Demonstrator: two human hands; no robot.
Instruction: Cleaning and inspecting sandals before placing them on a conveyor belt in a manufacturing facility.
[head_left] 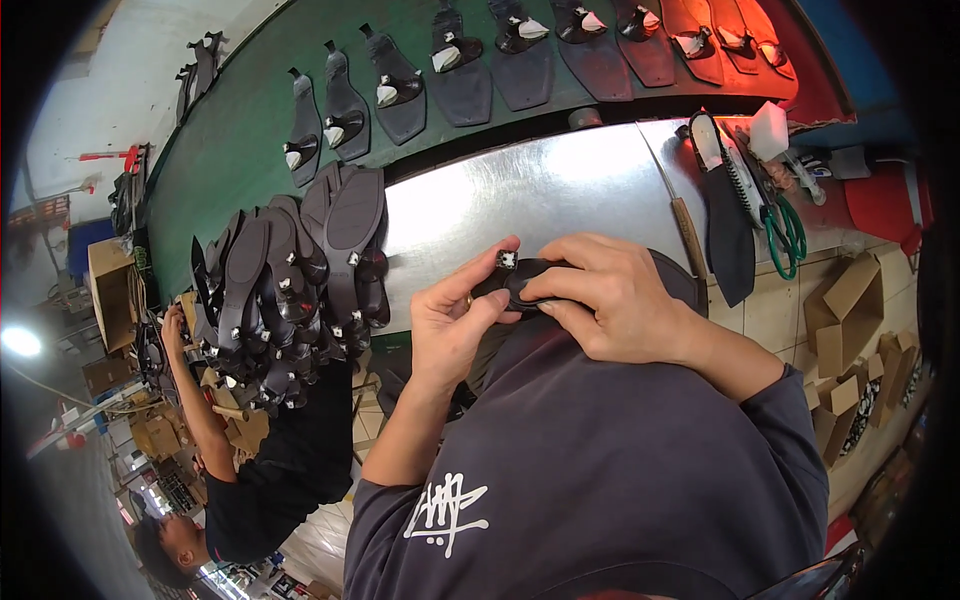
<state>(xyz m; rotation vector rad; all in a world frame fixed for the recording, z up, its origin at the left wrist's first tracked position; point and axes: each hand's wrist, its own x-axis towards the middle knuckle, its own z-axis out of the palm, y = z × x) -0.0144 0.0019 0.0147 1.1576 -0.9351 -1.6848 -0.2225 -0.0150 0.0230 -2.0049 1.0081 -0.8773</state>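
A dark sandal (pixel 682 283) is held between my two hands, close to my chest at the near edge of the metal worktop. My left hand (pixel 448 318) grips its strap end with thumb and fingers, and a small square black-and-white ornament (pixel 507 260) shows by the fingertips. My right hand (pixel 622 303) is closed over the sandal, thumb and fingers pinching its dark strap. Part of the sole sticks out behind the right hand; the rest is hidden by my hands.
Dark sandals (pixel 250 255) are heaped at the left. A row of sandals (pixel 400 105) lies along the green table (pixel 240 130). On the metal plate (pixel 470 190)'s right are a wooden-handled tool (pixel 688 237), a loose sole (pixel 730 240) and green-handled scissors (pixel 787 240). A co-worker (pixel 270 500) is at the left.
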